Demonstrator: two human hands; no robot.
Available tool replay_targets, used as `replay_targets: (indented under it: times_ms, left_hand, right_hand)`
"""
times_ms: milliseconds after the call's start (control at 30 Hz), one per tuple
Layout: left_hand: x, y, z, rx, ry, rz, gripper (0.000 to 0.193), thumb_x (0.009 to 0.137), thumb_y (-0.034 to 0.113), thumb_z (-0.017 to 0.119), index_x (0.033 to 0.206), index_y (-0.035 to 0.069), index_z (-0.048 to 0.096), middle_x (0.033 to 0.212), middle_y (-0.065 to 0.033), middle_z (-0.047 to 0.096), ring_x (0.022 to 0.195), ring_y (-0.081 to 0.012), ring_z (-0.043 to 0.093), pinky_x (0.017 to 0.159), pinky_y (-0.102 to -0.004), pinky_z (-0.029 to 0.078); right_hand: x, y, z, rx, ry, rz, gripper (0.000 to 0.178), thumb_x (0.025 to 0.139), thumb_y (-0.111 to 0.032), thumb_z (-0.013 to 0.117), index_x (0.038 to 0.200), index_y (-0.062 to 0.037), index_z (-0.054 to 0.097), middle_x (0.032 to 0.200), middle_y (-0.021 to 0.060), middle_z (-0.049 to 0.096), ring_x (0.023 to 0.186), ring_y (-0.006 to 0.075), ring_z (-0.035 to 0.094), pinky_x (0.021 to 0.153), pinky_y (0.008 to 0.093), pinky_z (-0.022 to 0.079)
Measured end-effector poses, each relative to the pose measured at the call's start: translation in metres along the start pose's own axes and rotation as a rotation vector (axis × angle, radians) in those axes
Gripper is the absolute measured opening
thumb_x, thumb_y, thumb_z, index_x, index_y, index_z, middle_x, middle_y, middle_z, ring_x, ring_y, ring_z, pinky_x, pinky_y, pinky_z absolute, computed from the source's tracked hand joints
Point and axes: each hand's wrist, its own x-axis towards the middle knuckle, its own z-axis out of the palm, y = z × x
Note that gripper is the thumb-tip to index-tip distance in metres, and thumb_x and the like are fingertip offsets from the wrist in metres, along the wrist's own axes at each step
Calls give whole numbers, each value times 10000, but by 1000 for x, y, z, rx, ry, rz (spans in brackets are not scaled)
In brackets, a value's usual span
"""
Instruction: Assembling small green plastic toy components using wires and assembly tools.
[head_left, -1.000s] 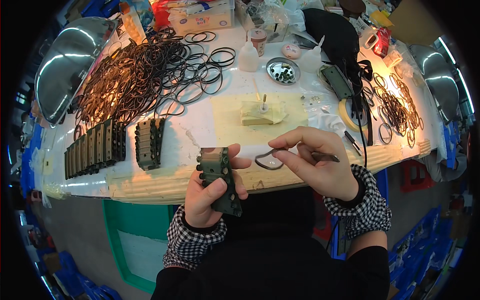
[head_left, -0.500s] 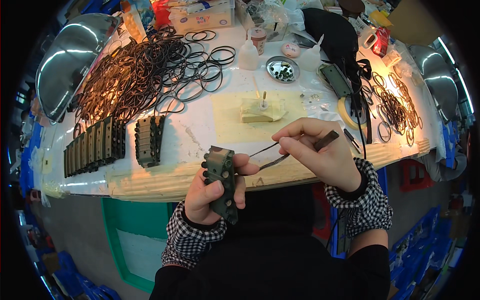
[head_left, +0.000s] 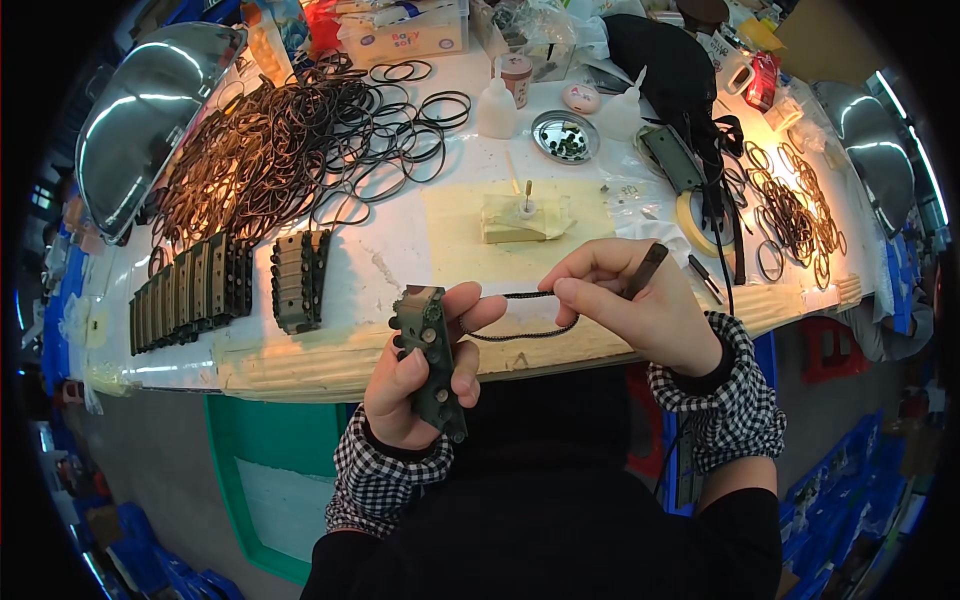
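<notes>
My left hand (head_left: 397, 400) is closed around a camouflage-painted toy tank hull (head_left: 432, 362) with round wheels along its sides. Its long body stands roughly upright, tilted. Between my two hands stretches a thin black toothed rubber track loop (head_left: 532, 336). The loop's right end is pinched between my right thumb and index finger; its left end passes around or behind the extended left index finger. Tucked in the other fingers of my right hand (head_left: 635, 318) is a dark, slim stick-like tool (head_left: 648, 268), whose lower part is hidden.
Several similar hulls (head_left: 190, 298) stand in a row at the left, another group (head_left: 300, 283) beside them. A heap of dark loops (head_left: 270, 150) lies behind. Ahead are a taped block with a pin (head_left: 525, 220), a round dish (head_left: 566, 138) and squeeze bottles (head_left: 497, 110). More loops (head_left: 795, 215) lie right.
The track loop has opened wider between my hands. My left hand has shifted slightly left and turned the hull, showing more of its wheeled side. My right hand has barely moved.
</notes>
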Motion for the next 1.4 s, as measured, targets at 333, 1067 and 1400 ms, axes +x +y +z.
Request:
replay_targets:
  times_ms: [333,1067,1400]
  left_hand:
    - [0,-2,2,18,28,7,682,898,246,609,1419,-56,290,1405,-260,399,816,-143,573,727,-272,541]
    - [12,-27,19,284,233,-8,318,967,187,540,1230,25,461,1027,-112,639,948,-194,645,852,-352,536]
    - [13,-31,22,348,255,57,286,968,191,545,1193,29,477,1033,-91,625,924,-165,625,849,-317,509]
  right_hand:
    - [-1,10,2,-175,-34,-92,174,877,-80,631,1009,27,670,753,48,669,593,18,544,533,189,411]
    - [2,-1,21,-270,102,-306,69,824,-27,672,872,12,640,686,3,639,492,-1,451,418,181,284]
    - [1,1,27,-165,94,-157,76,847,-54,641,861,17,617,652,-11,595,484,-2,450,428,175,328]
